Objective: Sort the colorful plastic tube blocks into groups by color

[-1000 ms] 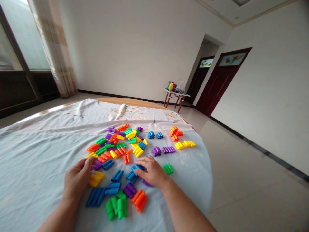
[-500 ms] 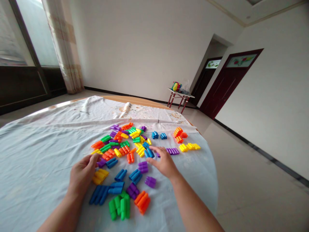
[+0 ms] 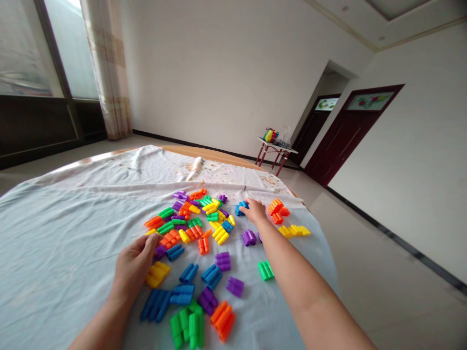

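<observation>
Bullet-shaped plastic pieces joined in rows lie on the cloth in several colours. My right hand (image 3: 256, 212) reaches to the far right part of them, its fingers closed on a blue piece (image 3: 240, 208) among the blue ones there. Part of that blue group is hidden by the fingers. My left hand (image 3: 134, 257) rests at the left edge of the pile with fingers curled together. By its fingertips are a purple piece (image 3: 159, 252) and a yellow piece (image 3: 158, 274); whatever it holds is hidden. One small blue piece (image 3: 227, 226) lies on yellow pieces (image 3: 220, 236).
Orange pieces (image 3: 277, 210) and yellow pieces (image 3: 295, 230) form groups on the right. Purple pieces (image 3: 249, 237) and a green piece (image 3: 266, 270) lie near my right forearm. Green pieces (image 3: 188, 324) are near the front. A small side table (image 3: 278, 146) holds bags by the wall.
My right hand has moved from the middle of the pile, away and to the right, to the blue group, carrying a blue piece. My left hand has stayed by the pile's left edge.
</observation>
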`<state>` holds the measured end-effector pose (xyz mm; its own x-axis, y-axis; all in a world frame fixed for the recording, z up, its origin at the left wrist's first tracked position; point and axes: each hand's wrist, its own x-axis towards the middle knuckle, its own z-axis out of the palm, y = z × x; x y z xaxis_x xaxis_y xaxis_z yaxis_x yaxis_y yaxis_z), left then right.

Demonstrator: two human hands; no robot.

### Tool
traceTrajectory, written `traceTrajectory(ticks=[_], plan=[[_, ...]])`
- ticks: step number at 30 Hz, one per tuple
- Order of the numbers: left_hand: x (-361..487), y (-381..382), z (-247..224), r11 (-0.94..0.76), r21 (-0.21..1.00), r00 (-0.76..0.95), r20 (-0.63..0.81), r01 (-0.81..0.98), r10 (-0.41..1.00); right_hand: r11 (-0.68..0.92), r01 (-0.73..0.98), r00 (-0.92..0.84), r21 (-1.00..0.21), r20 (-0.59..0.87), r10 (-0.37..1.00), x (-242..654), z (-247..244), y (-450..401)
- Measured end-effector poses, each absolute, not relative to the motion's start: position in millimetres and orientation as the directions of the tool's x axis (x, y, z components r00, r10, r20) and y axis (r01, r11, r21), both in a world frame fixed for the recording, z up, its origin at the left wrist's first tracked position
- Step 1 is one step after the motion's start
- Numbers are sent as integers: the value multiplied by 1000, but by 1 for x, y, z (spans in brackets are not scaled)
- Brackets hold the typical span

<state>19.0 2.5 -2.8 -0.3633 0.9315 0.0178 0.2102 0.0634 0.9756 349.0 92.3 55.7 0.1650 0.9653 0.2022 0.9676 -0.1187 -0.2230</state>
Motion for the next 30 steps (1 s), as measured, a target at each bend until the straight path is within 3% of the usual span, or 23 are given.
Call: traceTrajectory(ticks=[4, 7, 10, 13, 19, 30], plan=[[20, 2, -2, 56, 970, -352, 31, 235, 935, -132, 967, 165, -217, 142, 976, 348, 51, 99], [21, 1, 0, 65, 969, -346, 22, 238, 938, -98, 966, 150, -238, 211, 966, 345, 52, 97], [22, 2, 1, 65, 967, -342, 24, 246, 939, 97, 952, 8, -290, 341, 940, 332, 51, 91], [21, 3, -1, 73, 965, -344, 19, 253, 939, 309, 886, -193, -346, 331, 924, 309, 43, 88], [19, 4, -2, 69, 971, -350, 16, 231, 937, 109, 915, -81, -389, 89, 993, 266, 19, 79], [19, 1, -3, 42, 965, -336, 50, 259, 941, 347, 740, -264, -576, 226, 938, 226, 15, -2]])
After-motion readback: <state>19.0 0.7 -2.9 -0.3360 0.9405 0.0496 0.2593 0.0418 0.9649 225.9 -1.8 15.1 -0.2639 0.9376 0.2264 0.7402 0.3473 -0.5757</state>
